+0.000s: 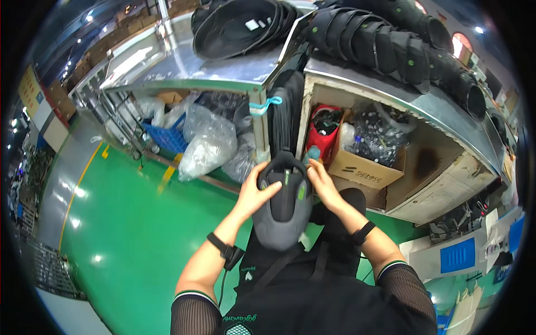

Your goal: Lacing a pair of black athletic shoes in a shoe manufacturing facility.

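Observation:
Above my lap is a dark grey and black shoe-shaped piece [279, 223], its rounded grey end toward me and a black loop-like rim at the far end. Small green marks show on its sides and middle strip. My left hand [258, 192] grips its left side, thumb laid over the top and fingers round the edge. My right hand [325, 184] holds the right side near the far rim; its fingers are partly hidden. A small teal item [314, 152] shows by the right fingertips; whether they touch it I cannot tell.
Ahead stand a metal table [184, 70] with black bowl-like shells [240, 28] and a cabinet topped by nested black pieces [379, 47]. Plastic bags [207, 142] and a blue crate [167, 134] sit under the table. A cardboard box [365, 170] and red container [322, 134] fill the cabinet shelf.

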